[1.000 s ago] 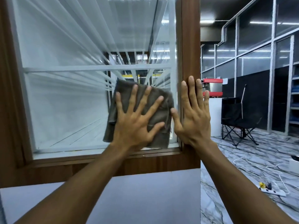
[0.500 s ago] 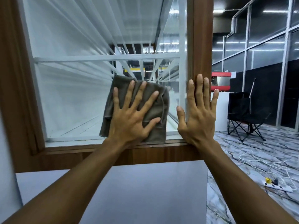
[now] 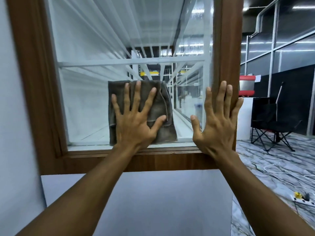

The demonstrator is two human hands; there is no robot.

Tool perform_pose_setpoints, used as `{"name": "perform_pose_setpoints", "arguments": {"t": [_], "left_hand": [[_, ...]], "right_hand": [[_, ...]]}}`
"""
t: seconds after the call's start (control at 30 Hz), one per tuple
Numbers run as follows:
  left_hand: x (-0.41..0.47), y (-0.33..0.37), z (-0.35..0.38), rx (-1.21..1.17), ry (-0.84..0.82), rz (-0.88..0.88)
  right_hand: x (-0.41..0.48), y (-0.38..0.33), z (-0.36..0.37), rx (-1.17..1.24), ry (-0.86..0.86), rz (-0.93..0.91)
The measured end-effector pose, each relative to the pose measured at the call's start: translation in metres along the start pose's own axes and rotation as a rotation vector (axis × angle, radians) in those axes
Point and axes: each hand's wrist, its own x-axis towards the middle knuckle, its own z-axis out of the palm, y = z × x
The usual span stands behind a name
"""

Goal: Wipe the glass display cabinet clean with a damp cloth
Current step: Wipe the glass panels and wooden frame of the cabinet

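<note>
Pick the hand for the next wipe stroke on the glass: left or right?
Left. The left hand presses the cloth flat against the glass pane, low in the window. The right hand holds no cloth; it lies open against the wooden frame at the pane's right edge, likely bracing.

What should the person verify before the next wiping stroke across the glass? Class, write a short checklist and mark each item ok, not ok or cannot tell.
1. Left hand lies flat, fingers spread, on the grey-brown folded cloth: ok.
2. Cloth is pressed against the clear glass pane, low down near its bottom edge: ok.
3. Right hand braces flat on the brown wooden frame, clear of the cloth: ok.
4. Nothing blocks the pane to the left of the cloth or above it: ok.
5. Cloth is damp enough: cannot tell.
</note>
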Motion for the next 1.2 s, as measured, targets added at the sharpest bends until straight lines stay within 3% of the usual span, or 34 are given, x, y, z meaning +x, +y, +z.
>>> {"name": "perform_pose_setpoints", "arguments": {"t": [0.1, 0.2, 0.3, 0.37, 0.47, 0.53, 0.9, 1.07, 1.2], "left_hand": [[0.01, 0.018, -0.005, -0.013, 0.007, -0.187], [0.003, 0.049, -0.003, -0.031, -0.039, 0.046], [-0.005, 0.019, 0.0, -0.05, -0.029, 0.257], [-0.005, -0.016, -0.003, -0.029, 0.008, 0.211], [-0.001, -0.048, -0.007, -0.017, 0.014, -0.097], [-0.004, -0.037, -0.008, -0.028, 0.002, -0.196], [-0.01, 0.038, -0.004, -0.062, -0.101, 0.21], [-0.025, -0.017, -0.006, -0.027, -0.073, 0.155], [-0.021, 0.001, -0.003, -0.02, -0.084, 0.069]], "right_hand": [[-0.009, -0.02, 0.009, 0.03, -0.019, -0.077], [-0.017, -0.04, 0.017, 0.176, -0.027, -0.16], [-0.019, -0.045, 0.023, 0.238, -0.023, -0.175], [-0.015, -0.048, 0.027, 0.216, -0.029, -0.154], [-0.007, -0.062, 0.036, 0.154, -0.025, -0.14], [-0.006, -0.067, 0.039, 0.126, -0.014, -0.129], [-0.014, -0.06, 0.031, 0.311, 0.054, -0.052], [-0.013, -0.06, 0.033, 0.261, 0.028, -0.068], [-0.014, -0.061, 0.034, 0.204, 0.009, -0.08]]}}
